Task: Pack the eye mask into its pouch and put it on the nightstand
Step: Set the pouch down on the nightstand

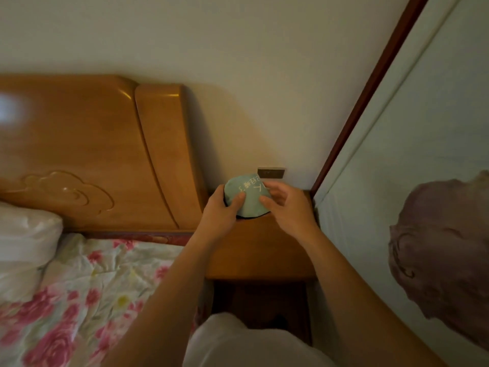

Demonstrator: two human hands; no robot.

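White-clad knee (238, 340), lowermost; left hand (222, 210) thumb pressed on round teal fabric pouch with pale lettering (247, 196), gripping its left edge; right hand (288, 207) fingers curled loosely at its right edge; pouch over orange-brown wooden nightstand (264, 250), beneath fingers.

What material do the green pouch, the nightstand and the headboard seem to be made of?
Green pouch: seems soft fabric, matte; it dents under the left hand and right hand.
Nightstand: looks like orange-brown wood with a smooth, slightly glossy finish; whether solid or veneer cannot be told.
Headboard: seems the same wood, lacquered; bright highlights and a carved cloud pattern show.
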